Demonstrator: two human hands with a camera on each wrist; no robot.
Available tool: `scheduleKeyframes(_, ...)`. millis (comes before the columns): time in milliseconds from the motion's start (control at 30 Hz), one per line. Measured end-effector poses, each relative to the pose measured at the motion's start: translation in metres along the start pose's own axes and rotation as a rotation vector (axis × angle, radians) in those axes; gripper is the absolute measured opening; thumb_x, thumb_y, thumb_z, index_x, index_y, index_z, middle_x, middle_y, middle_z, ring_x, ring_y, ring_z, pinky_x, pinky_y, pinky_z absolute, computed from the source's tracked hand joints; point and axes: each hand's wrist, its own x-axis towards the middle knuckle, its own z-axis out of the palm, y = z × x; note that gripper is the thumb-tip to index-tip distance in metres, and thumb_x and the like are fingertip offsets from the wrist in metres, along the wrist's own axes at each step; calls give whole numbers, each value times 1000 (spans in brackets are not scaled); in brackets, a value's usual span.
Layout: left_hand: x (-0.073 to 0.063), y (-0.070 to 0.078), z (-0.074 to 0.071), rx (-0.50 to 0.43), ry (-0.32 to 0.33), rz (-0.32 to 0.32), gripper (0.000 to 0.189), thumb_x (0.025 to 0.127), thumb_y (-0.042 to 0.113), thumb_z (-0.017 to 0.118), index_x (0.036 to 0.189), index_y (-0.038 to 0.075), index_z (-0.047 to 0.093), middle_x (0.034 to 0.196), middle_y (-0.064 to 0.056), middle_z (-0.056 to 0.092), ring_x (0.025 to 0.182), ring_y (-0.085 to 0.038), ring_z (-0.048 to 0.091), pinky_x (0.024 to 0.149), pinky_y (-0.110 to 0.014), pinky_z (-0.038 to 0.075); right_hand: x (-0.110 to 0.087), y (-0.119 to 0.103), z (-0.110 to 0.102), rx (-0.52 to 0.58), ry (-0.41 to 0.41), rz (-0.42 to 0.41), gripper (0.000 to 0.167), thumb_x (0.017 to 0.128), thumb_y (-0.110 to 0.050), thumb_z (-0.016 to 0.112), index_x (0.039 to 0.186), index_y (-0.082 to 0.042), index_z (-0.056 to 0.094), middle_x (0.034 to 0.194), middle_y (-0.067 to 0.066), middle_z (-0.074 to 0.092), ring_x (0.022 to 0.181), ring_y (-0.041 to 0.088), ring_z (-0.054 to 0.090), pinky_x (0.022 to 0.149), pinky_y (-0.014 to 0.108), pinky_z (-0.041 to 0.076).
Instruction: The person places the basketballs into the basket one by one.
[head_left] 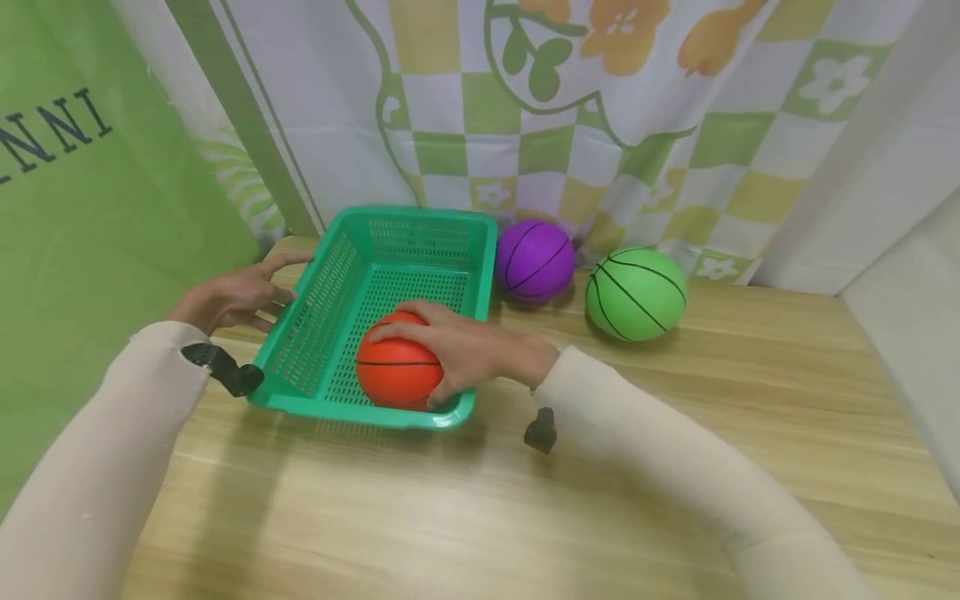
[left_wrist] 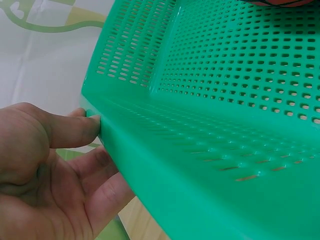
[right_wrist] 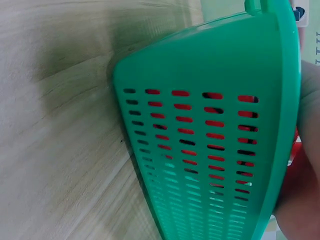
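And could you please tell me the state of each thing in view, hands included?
Basket: upright on the table, open-topped.
Red ball: inside the basket, held.
Right hand: curled round the red ball.
Left hand: touching the basket's rim.
Purple ball: on the table, unheld.
Green ball: on the table, unheld.
Patterned curtain: hanging.

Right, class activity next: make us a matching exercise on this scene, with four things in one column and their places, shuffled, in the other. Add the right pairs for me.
Things
1. Purple toy basketball
2. Left hand
3. Red toy basketball
4. Light green toy basketball

Places
A. Inside the green plastic basket, gripped by the right hand
B. Farthest from the basket of the three balls
C. At the basket's left rim
D. Outside the basket, between it and another ball

Right pairs: 1-D, 2-C, 3-A, 4-B
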Motion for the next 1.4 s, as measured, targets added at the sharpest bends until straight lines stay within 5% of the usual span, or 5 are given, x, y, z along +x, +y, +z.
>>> scheduleKeyframes(333, 0, 1, 0, 0, 0, -7, 75, 105, -2, 36, 162, 23, -6, 144, -41, 27, 111, -38, 60, 83, -49, 57, 1, -5, 1, -46, -11, 39, 94, 70, -29, 89, 150, -32, 38, 153, 9, 25, 135, 25, 31, 95, 39, 48)
scheduleKeyframes(767, 0, 2, 2, 31, 8, -8, 76, 105, 0, 38, 161, 23, -8, 144, -41, 28, 111, -36, 60, 81, -48, 58, -5, -11, -13, 26, -140, 104, 89, 83, -31, 80, 157, -34, 29, 162, 12, 11, 143, 30, 19, 99, 44, 45)
scheduleKeyframes(1400, 0, 1, 4, 51, 24, 5, 75, 104, -3, 36, 161, 20, -6, 136, -40, 37, 98, -30, 65, 78, -47, 58, -24, -18, -27, -13, -102, 100, 81, 93, -38, 72, 159, -27, 27, 164, 13, 11, 147, 29, 17, 111, 51, 34)
